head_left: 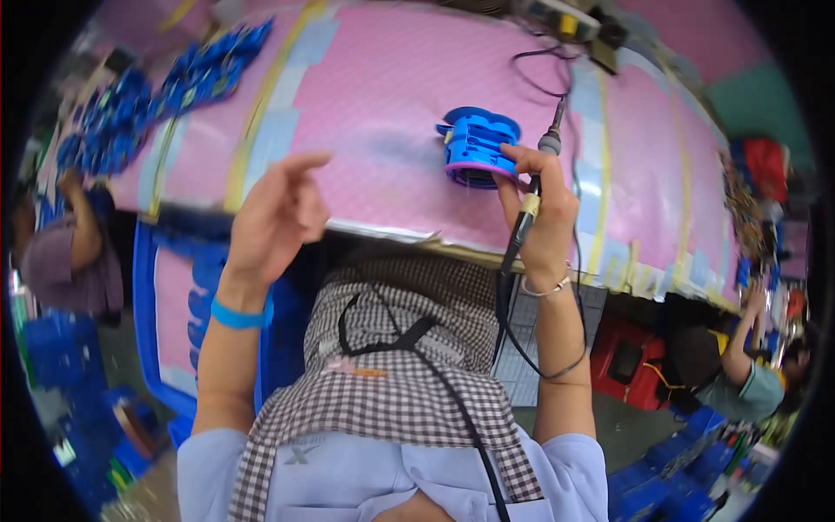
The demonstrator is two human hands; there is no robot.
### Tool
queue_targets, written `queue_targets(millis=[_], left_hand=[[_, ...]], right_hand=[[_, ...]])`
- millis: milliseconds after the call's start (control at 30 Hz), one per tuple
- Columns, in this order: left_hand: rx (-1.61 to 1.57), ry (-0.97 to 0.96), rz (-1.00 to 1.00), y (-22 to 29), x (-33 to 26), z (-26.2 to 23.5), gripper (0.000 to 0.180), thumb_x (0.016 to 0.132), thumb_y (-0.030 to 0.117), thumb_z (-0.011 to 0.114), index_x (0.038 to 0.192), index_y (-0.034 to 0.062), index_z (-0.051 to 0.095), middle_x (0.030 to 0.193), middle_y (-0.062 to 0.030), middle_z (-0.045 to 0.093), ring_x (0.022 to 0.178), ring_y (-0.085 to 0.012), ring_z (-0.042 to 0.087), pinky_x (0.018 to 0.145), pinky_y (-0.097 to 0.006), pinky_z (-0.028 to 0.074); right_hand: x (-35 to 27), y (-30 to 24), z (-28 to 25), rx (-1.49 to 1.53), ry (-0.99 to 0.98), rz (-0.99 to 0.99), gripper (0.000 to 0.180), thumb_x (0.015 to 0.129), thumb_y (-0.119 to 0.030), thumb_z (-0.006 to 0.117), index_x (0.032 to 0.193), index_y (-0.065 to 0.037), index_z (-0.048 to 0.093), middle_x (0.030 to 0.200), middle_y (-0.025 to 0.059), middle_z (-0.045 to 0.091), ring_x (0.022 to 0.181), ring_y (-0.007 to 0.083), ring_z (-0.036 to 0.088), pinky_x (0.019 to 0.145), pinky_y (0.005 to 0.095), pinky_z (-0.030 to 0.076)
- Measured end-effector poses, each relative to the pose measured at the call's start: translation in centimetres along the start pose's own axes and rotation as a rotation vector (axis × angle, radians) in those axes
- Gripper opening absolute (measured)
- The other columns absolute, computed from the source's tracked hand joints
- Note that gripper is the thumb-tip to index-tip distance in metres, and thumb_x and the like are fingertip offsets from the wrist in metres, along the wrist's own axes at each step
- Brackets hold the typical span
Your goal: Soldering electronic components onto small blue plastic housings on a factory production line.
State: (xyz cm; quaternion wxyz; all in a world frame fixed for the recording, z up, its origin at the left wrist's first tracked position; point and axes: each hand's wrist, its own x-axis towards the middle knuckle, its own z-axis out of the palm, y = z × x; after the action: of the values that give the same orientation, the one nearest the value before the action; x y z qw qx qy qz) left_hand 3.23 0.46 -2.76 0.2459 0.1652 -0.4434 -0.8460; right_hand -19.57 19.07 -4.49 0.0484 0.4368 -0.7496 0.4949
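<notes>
My right hand [554, 209] has a soldering iron [524, 217] lodged in it, the grey collar and metal end pointing away from me. The thumb and a finger of that same hand pinch the right side of a blue plastic housing [478, 143] with a round, lobed top and a pink-purple rim at its near edge. The housing is over the pink-covered table. My left hand [277, 209] is to the left, over the table's near edge, a finger stretched out, holding nothing. It is slightly blurred.
Rows of blue parts [187, 83] lie at the table's far left. A black cord [557, 376] loops round my right forearm. A blue tray [148, 322] stands below left, a red box [619, 365] below right. Other people work at both sides.
</notes>
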Motion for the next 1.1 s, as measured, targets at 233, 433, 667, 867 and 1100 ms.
queue_targets(millis=[233, 433, 667, 867, 1100], left_hand=[[1.151, 0.026, 0.278, -2.3, 3.6, 1.0, 0.032, 0.083, 0.031, 0.072, 0.080, -0.0006, 0.067, 0.062, -0.0084, 0.054, 0.057, -0.0216, 0.053, 0.053, -0.035, 0.042], [1.449, -0.049, 0.337, -5.6, 4.8, 2.1, 0.029, 0.072, 0.024, 0.080, 0.072, -0.0001, 0.063, 0.068, -0.0130, 0.058, 0.064, -0.0290, 0.060, 0.057, -0.041, 0.045], [1.375, 0.006, 0.337, -5.6, 0.9, 2.4, 0.030, 0.076, 0.021, 0.078, 0.065, 0.0020, 0.058, 0.062, -0.0112, 0.052, 0.056, -0.0282, 0.054, 0.050, -0.039, 0.042], [1.405, 0.105, 0.415, -4.6, -2.4, 0.6, 0.030, 0.074, 0.018, 0.081, 0.065, 0.0029, 0.057, 0.061, -0.0086, 0.049, 0.053, -0.0244, 0.049, 0.046, -0.036, 0.038], [1.342, 0.117, 0.517, -7.0, -0.6, 1.8, 0.028, 0.072, 0.016, 0.083, 0.066, 0.0022, 0.060, 0.063, -0.0077, 0.052, 0.054, -0.0213, 0.050, 0.048, -0.034, 0.037]], right_hand=[[1.0, -2.6, 2.1, -0.047, -0.116, -0.200, 0.025, 0.072, 0.002, 0.073, 0.087, -0.003, 0.054, 0.095, 0.0140, 0.071, 0.076, 0.0278, 0.067, 0.063, 0.0352, 0.052], [2.4, -4.2, 0.6, -0.082, -0.053, -0.199, 0.019, 0.074, 0.000, 0.074, 0.082, -0.005, 0.057, 0.066, 0.0042, 0.060, 0.053, 0.0152, 0.060, 0.050, 0.0274, 0.046], [8.8, 3.4, 0.5, -0.241, -0.085, -0.045, 0.031, 0.079, -0.015, 0.080, 0.084, -0.003, 0.051, 0.099, 0.0163, 0.071, 0.071, 0.0165, 0.066, 0.063, 0.0293, 0.050], [3.5, 2.6, 0.2, -0.219, -0.088, -0.302, 0.031, 0.070, -0.005, 0.082, 0.080, -0.004, 0.053, 0.087, 0.0100, 0.068, 0.083, 0.0216, 0.065, 0.069, 0.0309, 0.050], [1.6, 2.8, 2.1, 0.020, -0.170, -0.193, 0.016, 0.075, 0.008, 0.064, 0.077, -0.004, 0.055, 0.092, 0.0116, 0.070, 0.062, 0.0199, 0.053, 0.056, 0.0289, 0.045]])
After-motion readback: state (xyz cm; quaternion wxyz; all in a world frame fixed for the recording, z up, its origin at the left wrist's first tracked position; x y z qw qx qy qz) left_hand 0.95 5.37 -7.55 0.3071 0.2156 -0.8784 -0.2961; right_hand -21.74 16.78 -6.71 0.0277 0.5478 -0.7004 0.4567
